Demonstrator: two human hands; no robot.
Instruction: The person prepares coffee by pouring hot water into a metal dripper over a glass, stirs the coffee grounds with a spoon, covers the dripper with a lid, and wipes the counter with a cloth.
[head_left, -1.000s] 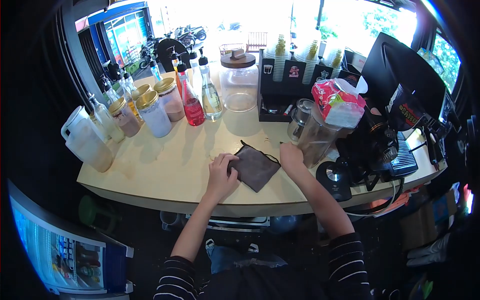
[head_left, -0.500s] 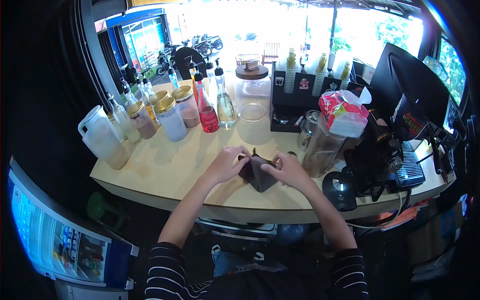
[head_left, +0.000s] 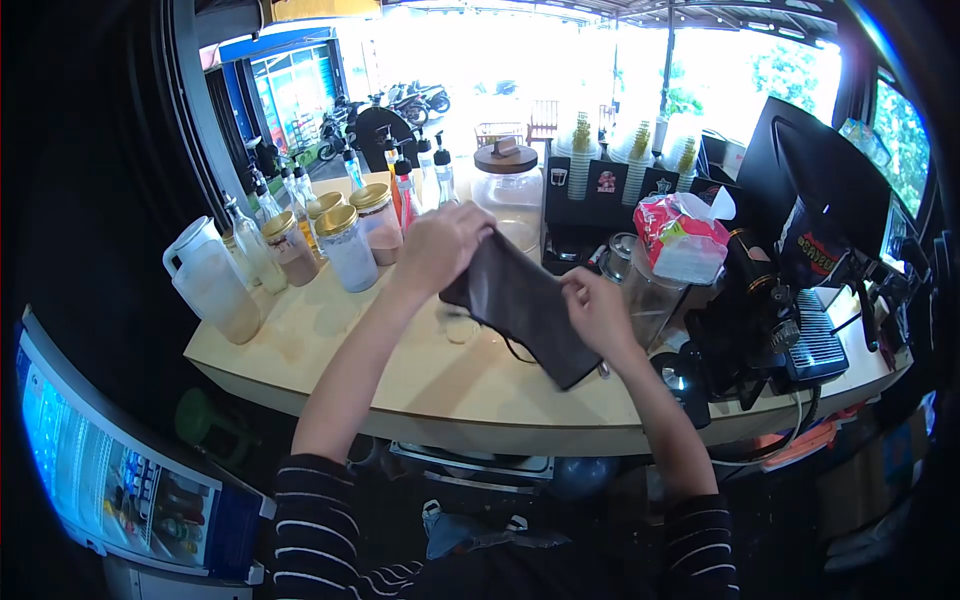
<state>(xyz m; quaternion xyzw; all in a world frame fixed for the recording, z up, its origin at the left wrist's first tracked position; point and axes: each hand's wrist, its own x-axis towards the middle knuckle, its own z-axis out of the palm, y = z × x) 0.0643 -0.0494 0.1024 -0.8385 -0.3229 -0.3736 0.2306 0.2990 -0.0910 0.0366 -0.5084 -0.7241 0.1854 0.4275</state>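
A dark, flat pouch (head_left: 525, 308) hangs tilted above the light wooden counter (head_left: 420, 365), its left end higher than its right. My left hand (head_left: 445, 247) pinches its upper left corner. Along its right edge, my right hand (head_left: 598, 308) grips it between thumb and fingers. A thin dark cord (head_left: 518, 352) loops below the lower edge. Whether anything is inside the pouch is hidden. Just under its left end, a small ring-like shape (head_left: 461, 330) shows on the counter.
Left stand a plastic pitcher (head_left: 212, 285), gold-lidded jars (head_left: 346, 250) and several pump bottles. Behind the pouch are a wooden-lidded jar (head_left: 506, 190) and a black cup holder (head_left: 600, 190). At right, a tissue pack (head_left: 683, 235) tops a clear container beside a coffee machine (head_left: 800, 330).
Both hands have lifted the pouch off the counter. It was upright and folded and now stretches out flat between them. My left hand has risen, and the right has moved slightly up and right.
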